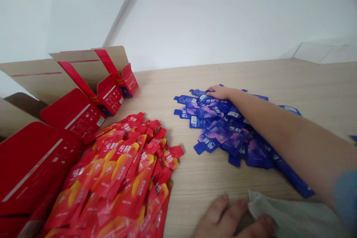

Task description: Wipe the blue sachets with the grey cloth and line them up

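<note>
My right hand (pixel 219 92) reaches to the far side of a heap of blue and purple pouches (pixel 212 134). Its fingers lie stretched over the top pouches, touching them; the palm side is hidden. Low at the frame's bottom edge is my left hand (pixel 232 221), partly cut off, with fingers and thumb apart and nothing seen in them. A pale, thin plastic bag (pixel 287 212) lies just right of it, near the thumb. To the left spreads a large pile of red pouches (pixel 117 178) with orange-yellow prints and white lettering.
Several open red cardboard boxes (pixel 75 115) stand in a row along the left, flaps raised. The wood-grain table (pixel 184 178) meets a white wall (pixel 223 18) at the back. A white object (pixel 320 52) sits at the far right. A blue piece (pixel 353 138) shows at the right edge.
</note>
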Motion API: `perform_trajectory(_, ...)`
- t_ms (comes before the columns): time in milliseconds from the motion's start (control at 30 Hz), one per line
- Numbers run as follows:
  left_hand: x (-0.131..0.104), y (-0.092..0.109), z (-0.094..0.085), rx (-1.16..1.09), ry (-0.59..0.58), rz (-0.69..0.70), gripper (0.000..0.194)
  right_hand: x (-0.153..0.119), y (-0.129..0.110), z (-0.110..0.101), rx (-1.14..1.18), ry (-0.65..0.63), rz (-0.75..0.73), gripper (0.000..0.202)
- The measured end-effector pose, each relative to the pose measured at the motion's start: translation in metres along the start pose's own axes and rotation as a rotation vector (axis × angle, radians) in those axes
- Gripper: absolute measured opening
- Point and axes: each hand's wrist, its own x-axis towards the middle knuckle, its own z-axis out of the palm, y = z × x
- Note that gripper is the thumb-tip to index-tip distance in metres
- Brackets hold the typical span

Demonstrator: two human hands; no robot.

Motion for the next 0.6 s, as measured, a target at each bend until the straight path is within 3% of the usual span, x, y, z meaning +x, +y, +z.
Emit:
perform_trajectory(167, -0.001, 0.004, 0.007, -0.028, 0.093, -0.059, 0.022, -0.028, 0.003, -0.002, -0.054, -0.013, -0.034, 0.038)
perform_trajectory(433, 0.019, -0.016, -0.023, -0.071, -0.046, 0.057, 0.020, -0.035, -0.019, -0.024, -0.128, -0.018, -0.010, 0.037)
perform_trajectory(600, 0.020, -0.017, -0.027, -0.089, -0.119, 0.086, 0.024, -0.037, -0.034, -0.025, -0.125, -0.048, 0.103, 0.036)
